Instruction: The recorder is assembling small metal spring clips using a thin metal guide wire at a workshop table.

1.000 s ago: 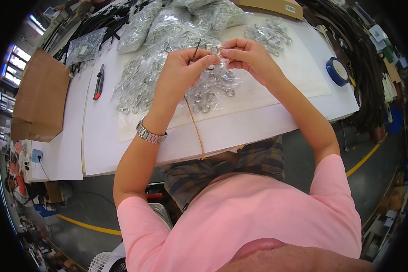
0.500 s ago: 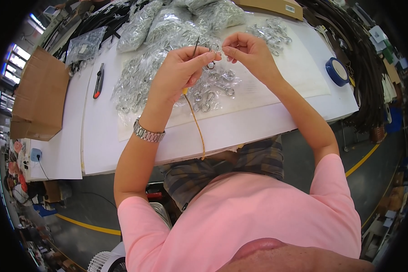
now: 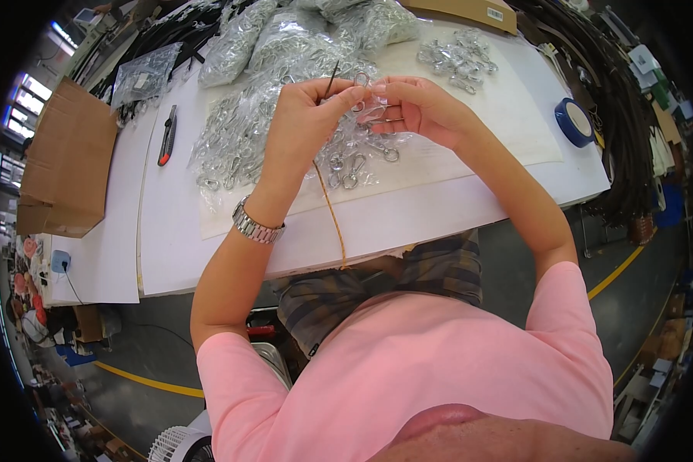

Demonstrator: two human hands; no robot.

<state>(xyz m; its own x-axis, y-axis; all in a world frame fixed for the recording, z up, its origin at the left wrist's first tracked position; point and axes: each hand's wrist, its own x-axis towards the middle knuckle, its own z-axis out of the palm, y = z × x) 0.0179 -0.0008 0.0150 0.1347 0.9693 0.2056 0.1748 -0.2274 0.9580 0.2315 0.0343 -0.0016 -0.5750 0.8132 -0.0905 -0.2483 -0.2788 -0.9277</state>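
Note:
My left hand (image 3: 309, 115) is closed, with a small metal snap hook (image 3: 361, 79) pinched between thumb and forefinger. A thin dark rod (image 3: 333, 78) sticks up from the same hand, and its lower part is hidden. Below that hand a thin orange-yellow cord (image 3: 331, 212) runs down to the table's front edge. My right hand (image 3: 422, 109) meets the hook from the right, thumb and forefinger together and the other fingers loosely curled; what its fingertips pinch is too small to make out. Under both hands lie several metal snap hooks (image 3: 352, 171) in clear plastic wraps.
Bulging clear bags (image 3: 285, 42) of hardware are heaped at the back. More wrapped hooks (image 3: 458, 60) lie back right, near a cardboard box (image 3: 470, 14). A utility knife (image 3: 168, 136) and a tall carton (image 3: 65, 165) are at left. Blue tape (image 3: 573, 123) sits at right.
My right hand has turned and come left, so its fingertips now reach the snap hook, its lower fingers uncurling. My left hand has barely moved and keeps its hold.

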